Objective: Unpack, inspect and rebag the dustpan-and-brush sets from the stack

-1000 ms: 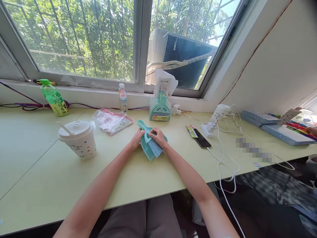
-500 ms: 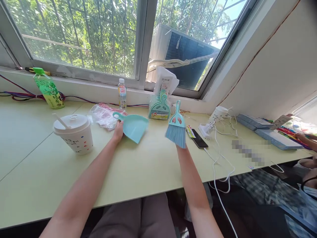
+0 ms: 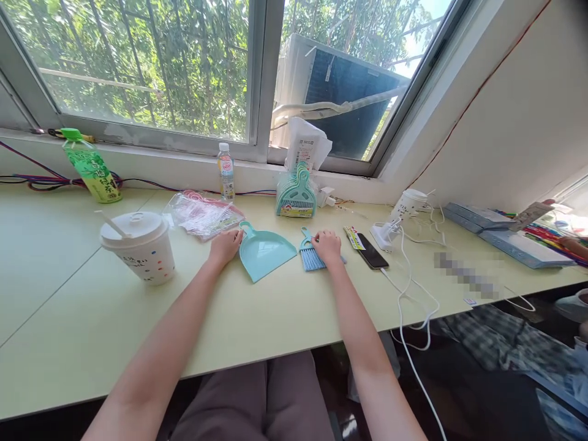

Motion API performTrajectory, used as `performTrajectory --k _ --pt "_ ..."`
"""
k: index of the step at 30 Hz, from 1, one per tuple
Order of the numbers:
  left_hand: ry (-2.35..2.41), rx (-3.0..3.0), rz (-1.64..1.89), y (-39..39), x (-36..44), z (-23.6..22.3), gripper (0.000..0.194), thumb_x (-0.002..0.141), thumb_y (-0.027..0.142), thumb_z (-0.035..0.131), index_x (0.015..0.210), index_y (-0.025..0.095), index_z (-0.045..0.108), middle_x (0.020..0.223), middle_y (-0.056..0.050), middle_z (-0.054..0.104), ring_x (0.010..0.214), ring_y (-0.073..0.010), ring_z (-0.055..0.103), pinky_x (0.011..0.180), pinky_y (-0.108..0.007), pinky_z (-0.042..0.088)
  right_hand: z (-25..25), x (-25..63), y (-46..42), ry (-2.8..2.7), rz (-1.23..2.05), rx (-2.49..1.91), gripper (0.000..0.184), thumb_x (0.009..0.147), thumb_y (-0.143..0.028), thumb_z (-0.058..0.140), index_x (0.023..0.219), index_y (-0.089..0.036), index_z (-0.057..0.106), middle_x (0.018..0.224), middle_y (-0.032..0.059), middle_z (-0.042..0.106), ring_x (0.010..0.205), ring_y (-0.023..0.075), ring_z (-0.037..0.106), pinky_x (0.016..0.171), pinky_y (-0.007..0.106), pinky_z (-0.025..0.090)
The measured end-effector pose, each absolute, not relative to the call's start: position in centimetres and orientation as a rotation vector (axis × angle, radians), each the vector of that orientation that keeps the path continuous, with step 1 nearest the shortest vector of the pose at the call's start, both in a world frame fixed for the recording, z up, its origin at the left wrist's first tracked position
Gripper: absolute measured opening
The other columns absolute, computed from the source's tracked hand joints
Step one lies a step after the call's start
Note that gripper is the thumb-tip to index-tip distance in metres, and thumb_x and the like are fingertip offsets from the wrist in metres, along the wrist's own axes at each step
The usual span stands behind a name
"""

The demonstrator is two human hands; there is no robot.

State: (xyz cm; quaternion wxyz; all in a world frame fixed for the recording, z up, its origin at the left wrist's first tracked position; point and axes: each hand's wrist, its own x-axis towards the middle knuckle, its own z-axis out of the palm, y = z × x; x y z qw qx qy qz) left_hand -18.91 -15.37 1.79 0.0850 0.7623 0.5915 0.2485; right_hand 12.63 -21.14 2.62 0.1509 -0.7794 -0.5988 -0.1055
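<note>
A light teal dustpan (image 3: 266, 252) lies on the table, its handle pointing up and left. My left hand (image 3: 225, 246) rests beside that handle, fingers curled and fingertips at its edge. To the right, a small hand brush (image 3: 312, 260) with blue bristles lies flat. Over its right part is my right hand (image 3: 327, 246), fingers bent down onto it and hiding some of the bristles. Behind both, a packaged stack of dustpan-and-brush sets (image 3: 296, 195) stands against the window ledge.
A lidded paper cup (image 3: 138, 248) is at left, with crumpled plastic packaging (image 3: 204, 213) and a small bottle (image 3: 226, 171) behind. A green tea bottle (image 3: 92, 165) leans far left. A phone (image 3: 373, 252), white cables and a power strip (image 3: 384, 236) lie right; another person's hand (image 3: 576, 248) shows there.
The brush has come down from upright to flat on the table, moving slightly left. The dustpan has been lowered flat and shifted right, its handle turned upward.
</note>
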Motion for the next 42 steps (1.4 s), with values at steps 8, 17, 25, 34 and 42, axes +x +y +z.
performTrajectory --k 8,17,25,34,42 --pt "1.617 2.327 0.714 -15.3 -19.0 1.6 0.049 0.090 0.048 0.030 0.055 0.020 0.052 0.062 -0.006 0.060 0.063 -0.0197 0.055 0.056 -0.030 0.026 3.1 12.4 -21.1 -1.653 -0.057 -2.412 0.032 0.079 -0.044 0.057 0.094 -0.019 0.070 0.109 0.0130 0.066 0.109 0.0289 0.052 0.087 0.040 0.032" --pt "1.513 2.454 0.638 -16.5 -16.8 2.0 0.046 0.090 0.041 0.031 0.055 0.019 0.051 0.062 -0.007 0.059 0.061 -0.0189 0.052 0.056 -0.031 0.025 4.5 14.7 -21.5 -1.366 0.013 -2.263 0.027 0.073 -0.042 0.060 0.086 -0.020 0.070 0.095 0.0088 0.071 0.097 0.0259 0.060 0.086 0.039 0.036" --pt "1.246 2.827 0.563 -20.6 -12.0 1.7 0.048 0.096 0.037 0.030 0.063 0.019 0.060 0.065 -0.007 0.062 0.062 -0.0171 0.056 0.057 -0.028 0.031 6.1 11.4 -22.5 -1.927 0.237 -1.722 0.021 0.072 -0.041 0.064 0.079 -0.022 0.068 0.088 0.0014 0.072 0.077 0.0168 0.061 0.076 0.029 0.040" --pt "1.026 3.187 0.969 -19.7 -14.8 2.9 0.039 0.077 0.007 0.047 0.113 0.018 0.057 0.121 -0.011 0.058 0.111 -0.0245 0.051 0.094 -0.038 0.039 5.8 7.4 -23.2 -2.220 0.247 -1.703 0.016 0.075 -0.038 0.066 0.078 -0.023 0.066 0.090 -0.0002 0.071 0.086 0.0168 0.063 0.081 0.029 0.040" --pt "0.870 3.227 0.772 -18.8 -14.8 2.2 0.037 0.085 0.010 0.044 0.120 0.019 0.052 0.133 -0.013 0.050 0.127 -0.0252 0.042 0.105 -0.041 0.033 5.0 6.5 -22.9 -2.215 0.372 -1.612 0.012 0.077 -0.034 0.064 0.081 -0.023 0.063 0.090 -0.0001 0.068 0.084 0.0151 0.061 0.076 0.025 0.042"
